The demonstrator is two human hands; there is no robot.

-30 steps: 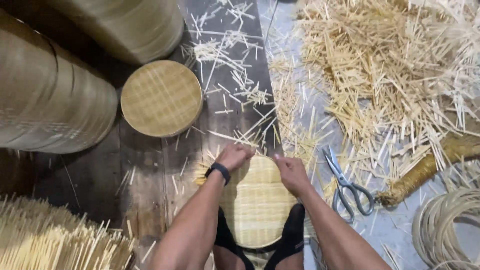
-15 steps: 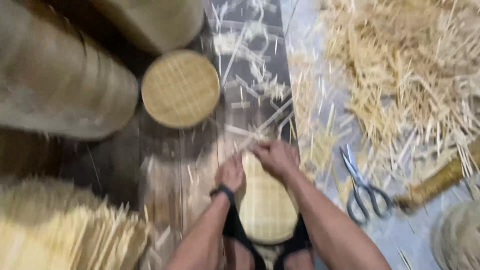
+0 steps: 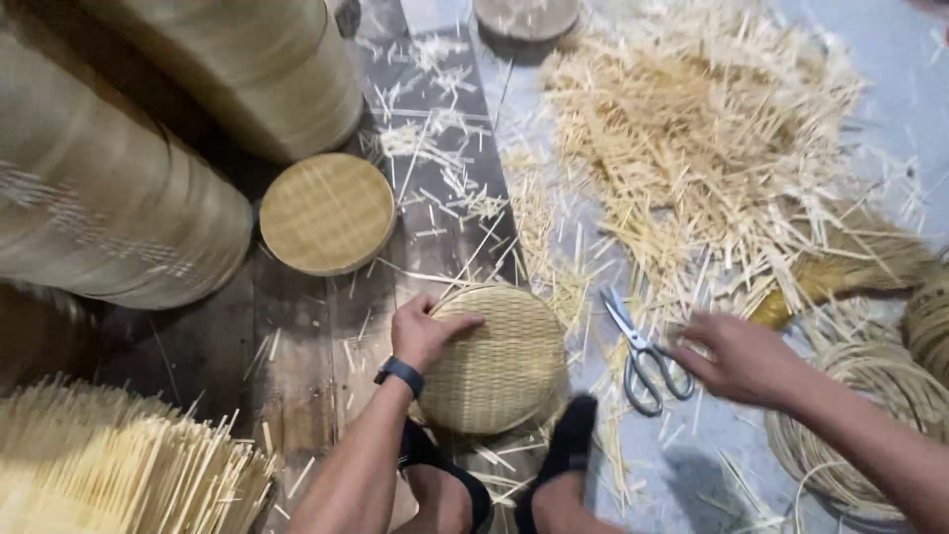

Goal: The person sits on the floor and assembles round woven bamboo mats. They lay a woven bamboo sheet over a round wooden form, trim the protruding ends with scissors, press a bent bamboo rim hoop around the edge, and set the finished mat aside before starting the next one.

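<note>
A round woven bamboo tray (image 3: pixel 499 361) lies on the floor in front of my feet. My left hand (image 3: pixel 427 331), with a dark watch on the wrist, grips its left rim. My right hand (image 3: pixel 736 358) hovers to the right, fingers slightly apart and holding nothing, just beside the handles of a pair of grey scissors (image 3: pixel 641 352) that lie on the floor. A second round woven tray (image 3: pixel 326 213) lies flat further back on the dark planks.
Tall stacks of woven trays (image 3: pixel 119 198) stand at the left and back. A big heap of cut bamboo splints (image 3: pixel 712 148) covers the floor at the right. Coiled cane (image 3: pixel 870 415) lies at the far right; bundled sticks (image 3: pixel 129 465) at lower left.
My right hand has left the tray and moved right, over to the scissors. My left hand stays on the tray's rim. The view has shifted to the right.
</note>
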